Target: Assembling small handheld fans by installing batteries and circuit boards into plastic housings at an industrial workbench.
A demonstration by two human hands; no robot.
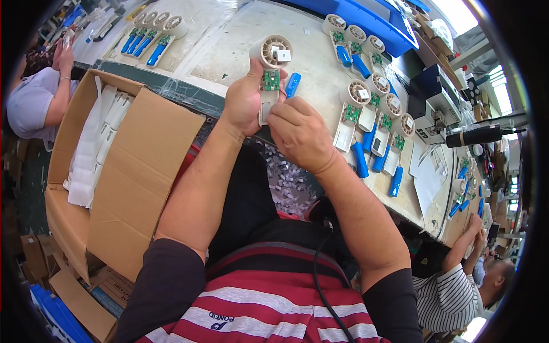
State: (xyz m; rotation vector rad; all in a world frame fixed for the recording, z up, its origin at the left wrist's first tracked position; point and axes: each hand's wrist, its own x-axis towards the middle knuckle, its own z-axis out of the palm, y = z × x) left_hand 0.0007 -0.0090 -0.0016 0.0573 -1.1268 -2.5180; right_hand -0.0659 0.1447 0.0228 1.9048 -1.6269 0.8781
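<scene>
My left hand (241, 106) is wrapped round the handle of an opened handheld fan (266, 108), its round cream head (273, 50) pointing away from me. A green circuit board (271, 80) lies in the handle just below the head. Beside it a blue cylindrical battery (293, 84) shows past my fingers, with a red wire close by. My right hand (303, 132) is closed, its fingertips pinched together against the lower end of the handle. What lies between those fingertips is hidden.
Several similar opened fans (374, 123) with blue batteries cover the table's right side; more (154, 37) lie far left. A cardboard box (140, 171) of white parts stands at left. A blue bin (366, 23) is at the back. Co-workers sit left and right.
</scene>
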